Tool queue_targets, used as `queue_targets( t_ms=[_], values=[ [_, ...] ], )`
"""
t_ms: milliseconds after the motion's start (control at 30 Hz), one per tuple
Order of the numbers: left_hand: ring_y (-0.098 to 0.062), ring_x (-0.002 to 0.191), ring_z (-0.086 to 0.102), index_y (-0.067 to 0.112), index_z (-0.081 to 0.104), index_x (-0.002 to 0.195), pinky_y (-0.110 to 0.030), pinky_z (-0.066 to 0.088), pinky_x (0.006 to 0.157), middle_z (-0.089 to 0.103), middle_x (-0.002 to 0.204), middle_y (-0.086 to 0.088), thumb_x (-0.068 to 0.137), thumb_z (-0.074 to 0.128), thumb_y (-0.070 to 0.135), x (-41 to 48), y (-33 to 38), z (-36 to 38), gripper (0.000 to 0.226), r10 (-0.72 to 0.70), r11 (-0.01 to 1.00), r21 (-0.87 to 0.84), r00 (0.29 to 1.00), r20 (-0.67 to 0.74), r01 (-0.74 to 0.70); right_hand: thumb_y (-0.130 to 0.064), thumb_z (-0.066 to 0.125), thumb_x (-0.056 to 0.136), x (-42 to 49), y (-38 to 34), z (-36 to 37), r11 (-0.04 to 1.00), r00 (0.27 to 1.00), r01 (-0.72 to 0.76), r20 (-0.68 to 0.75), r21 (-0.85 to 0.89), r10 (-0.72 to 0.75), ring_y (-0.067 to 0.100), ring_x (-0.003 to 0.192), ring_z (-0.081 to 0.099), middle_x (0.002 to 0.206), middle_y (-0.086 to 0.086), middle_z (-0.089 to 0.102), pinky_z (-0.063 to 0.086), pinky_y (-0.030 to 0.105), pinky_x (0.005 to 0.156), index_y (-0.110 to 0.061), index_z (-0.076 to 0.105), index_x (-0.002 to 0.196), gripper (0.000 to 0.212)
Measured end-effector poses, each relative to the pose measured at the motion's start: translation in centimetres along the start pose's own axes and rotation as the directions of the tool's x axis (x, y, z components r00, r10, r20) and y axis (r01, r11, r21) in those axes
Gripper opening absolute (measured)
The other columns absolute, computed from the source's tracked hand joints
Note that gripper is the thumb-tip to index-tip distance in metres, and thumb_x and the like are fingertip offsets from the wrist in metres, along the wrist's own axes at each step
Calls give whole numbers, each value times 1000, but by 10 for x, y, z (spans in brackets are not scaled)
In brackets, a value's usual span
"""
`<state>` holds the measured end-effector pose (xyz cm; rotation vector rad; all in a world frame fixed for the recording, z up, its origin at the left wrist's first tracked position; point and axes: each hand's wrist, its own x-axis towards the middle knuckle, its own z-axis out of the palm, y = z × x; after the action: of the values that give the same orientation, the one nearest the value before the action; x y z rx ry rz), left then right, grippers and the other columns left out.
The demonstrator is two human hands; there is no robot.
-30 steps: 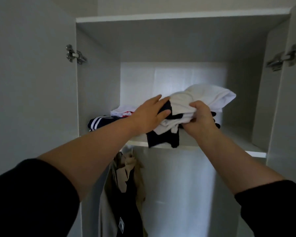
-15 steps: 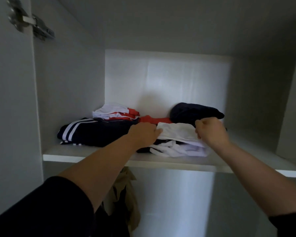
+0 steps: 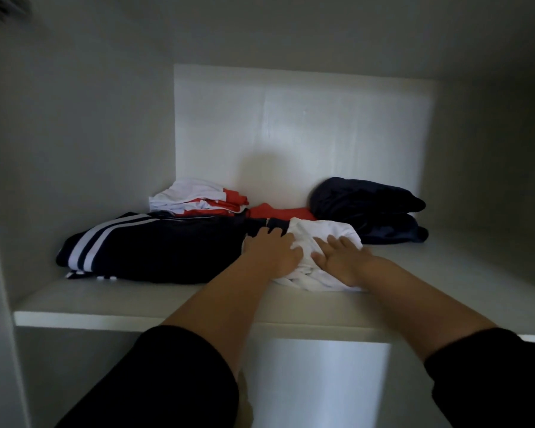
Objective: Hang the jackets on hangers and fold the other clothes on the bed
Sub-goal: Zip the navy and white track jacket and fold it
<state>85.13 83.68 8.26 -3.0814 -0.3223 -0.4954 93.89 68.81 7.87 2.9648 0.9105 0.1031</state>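
blurred: dark shape (image 3: 8,7) top-left | half-hidden: red garment (image 3: 280,212) | cut off: sleeves (image 3: 155,381)

white garment (image 3: 322,233) | folded | shelf (image 3: 136,307) front, beside striped navy garment (image 3: 155,251)

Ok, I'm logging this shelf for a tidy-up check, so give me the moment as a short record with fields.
place: white wardrobe shelf
left hand: fingers straight, pressing the folded white fabric garment
right hand: flat on the same garment
to its left: navy fabric garment with white stripes
behind: folded white-and-red garment; red garment
back right: dark navy folded bundle
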Motion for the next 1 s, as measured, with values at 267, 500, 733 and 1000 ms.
queue_targets(
  t_ms=[267,500,733,1000],
  values=[
    [-30,140,23,28,28,147,-54,26,109,26,154,-3,99,25,48,5,-4,8,53,-14,999,38,996,-82,17,-55,17,100,15,5,5,988,999,34,-40,153,-28,24,148,0,162,1,1,3,50,118,-30,3,153,61],
    [-27,146,8,21,28,148,-50,9,117,17,158,-7,102,28,38,-46,58,-1,50,-63,986,-155,998,-5,62,-43,34,101,-92,33,7,923,995,59,-100,381,-22,28,133,40,150,11,38,31,35,109,-14,36,143,51],
    [-20,138,32,17,46,140,-30,20,114,38,150,-4,98,46,28,-168,213,4,43,137,918,-374,990,-23,-136,-25,51,94,-298,137,8,856,906,-49,-338,514,255,32,121,52,132,16,55,39,32,96,-12,40,141,50],
    [-22,131,42,17,40,144,-25,33,107,40,149,-6,94,53,23,-307,423,17,51,357,814,-520,929,99,-257,-7,53,85,-542,239,19,899,766,-73,-553,432,328,29,117,53,132,12,51,38,25,92,-9,54,129,44]
  ],
)
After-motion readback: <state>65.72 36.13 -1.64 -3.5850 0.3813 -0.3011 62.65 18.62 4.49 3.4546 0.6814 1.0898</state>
